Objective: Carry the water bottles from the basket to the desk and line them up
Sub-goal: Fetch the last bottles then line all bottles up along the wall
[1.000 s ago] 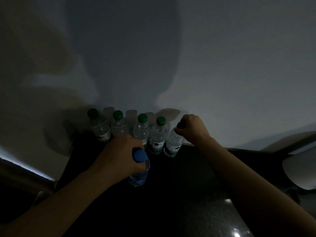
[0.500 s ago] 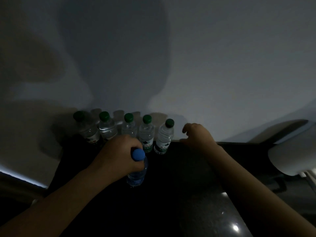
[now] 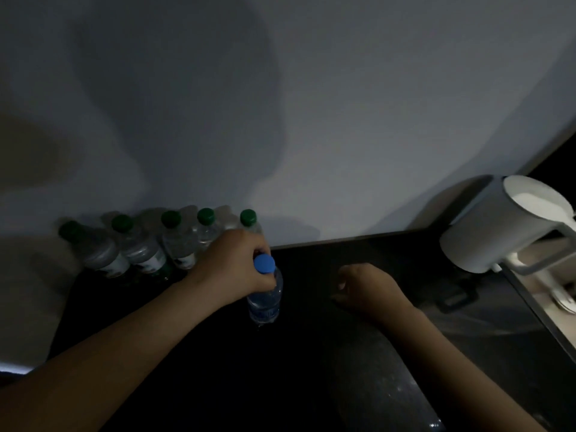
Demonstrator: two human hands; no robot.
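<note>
Several clear water bottles with green caps [image 3: 140, 251] stand in a row against the wall at the back of the dark desk [image 3: 311, 353]. My left hand [image 3: 230, 269] grips a blue-capped bottle [image 3: 265, 294] by its neck; it stands upright just in front of the row's right end. To the right of it my right hand [image 3: 367, 288] hovers low over the desk with loosely curled fingers, holding nothing. The basket is out of view.
A white electric kettle [image 3: 505, 226] stands at the desk's back right corner. A pale counter or sink edge [image 3: 554, 294] lies beyond the desk's right side. The white wall [image 3: 311, 120] rises right behind the bottles.
My right hand let go of the rightmost green-capped bottle and drew back toward me. My left hand carried the blue-capped bottle toward the row's right end. The view swung right and the kettle appeared.
</note>
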